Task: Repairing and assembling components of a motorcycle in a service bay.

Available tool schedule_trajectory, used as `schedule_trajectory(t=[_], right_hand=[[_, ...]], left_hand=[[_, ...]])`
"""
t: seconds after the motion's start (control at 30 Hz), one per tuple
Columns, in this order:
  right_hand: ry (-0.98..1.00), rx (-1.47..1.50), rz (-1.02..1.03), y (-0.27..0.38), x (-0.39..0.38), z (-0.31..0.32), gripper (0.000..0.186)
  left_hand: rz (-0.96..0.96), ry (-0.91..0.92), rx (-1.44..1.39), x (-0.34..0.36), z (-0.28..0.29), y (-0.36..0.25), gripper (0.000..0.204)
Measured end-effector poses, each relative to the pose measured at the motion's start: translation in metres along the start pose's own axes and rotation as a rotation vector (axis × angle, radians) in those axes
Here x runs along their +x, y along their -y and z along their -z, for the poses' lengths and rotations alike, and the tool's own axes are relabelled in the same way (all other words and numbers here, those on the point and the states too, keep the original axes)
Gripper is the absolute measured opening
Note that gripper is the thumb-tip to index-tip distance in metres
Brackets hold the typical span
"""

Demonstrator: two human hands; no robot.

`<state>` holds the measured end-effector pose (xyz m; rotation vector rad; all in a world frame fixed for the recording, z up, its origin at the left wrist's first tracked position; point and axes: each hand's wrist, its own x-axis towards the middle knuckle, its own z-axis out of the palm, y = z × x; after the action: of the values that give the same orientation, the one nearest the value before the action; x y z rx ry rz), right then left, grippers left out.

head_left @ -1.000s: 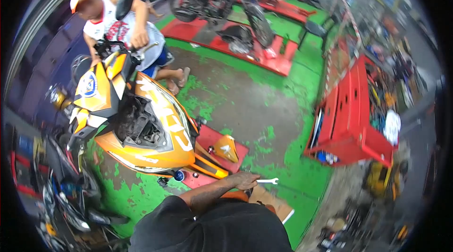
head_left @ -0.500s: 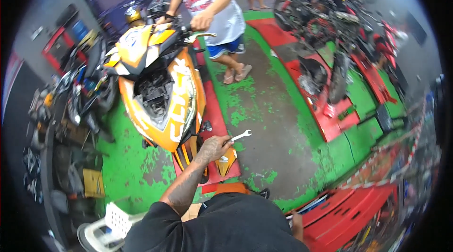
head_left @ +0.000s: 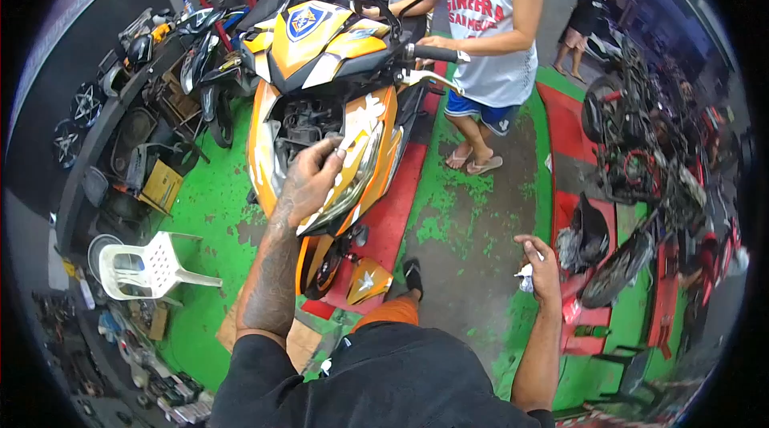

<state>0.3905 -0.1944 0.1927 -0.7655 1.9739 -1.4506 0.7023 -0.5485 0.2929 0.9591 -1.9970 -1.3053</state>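
Observation:
My left hand (head_left: 314, 175), closed on a silver open-ended wrench (head_left: 344, 144), is raised over the front of an orange scooter (head_left: 372, 155) with white decals, beside its open front compartment (head_left: 308, 127). My right hand (head_left: 539, 268) is held low to the right, away from the scooter, fingers curled round something small and white (head_left: 525, 279), perhaps a rag. A loose orange panel (head_left: 368, 284) lies below the scooter on a red platform (head_left: 404, 171). A co-worker in a white sleeveless shirt (head_left: 501, 59) stands behind the scooter with hands at its handlebar (head_left: 432, 52).
A white plastic chair (head_left: 160, 268) stands to my left, near scooters and parts along a dark counter (head_left: 76, 175). At right, a partly stripped black motorcycle (head_left: 633, 171) rests on another red platform (head_left: 553, 115). Another person (head_left: 585, 27) stands farther back.
My view has swung leftward toward the scooter. My left hand with the wrench has moved up to its front. My right hand has risen into clear view, and the red tool chest has left view.

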Motion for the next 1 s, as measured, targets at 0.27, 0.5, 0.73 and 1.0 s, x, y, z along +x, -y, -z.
schedule_trajectory(t=[0.27, 0.5, 0.73, 1.0], right_hand=[[0.148, -0.084, 0.346, 0.121, 0.209, -0.014, 0.024], [0.376, -0.225, 0.542, 0.199, 0.374, -0.058, 0.023], [0.916, -0.333, 0.485, 0.183, 0.498, -0.127, 0.031], [1.65, -0.164, 0.123, 0.22, 0.494, -0.169, 0.043]], left_hand=[[-0.019, -0.139, 0.104, 0.101, -0.018, -0.052, 0.033], [0.141, -0.25, 0.214, 0.121, -0.041, -0.087, 0.034], [0.237, -0.454, 0.266, 0.131, -0.093, -0.11, 0.03], [0.468, -0.34, -0.301, 0.134, -0.096, -0.124, 0.032]])
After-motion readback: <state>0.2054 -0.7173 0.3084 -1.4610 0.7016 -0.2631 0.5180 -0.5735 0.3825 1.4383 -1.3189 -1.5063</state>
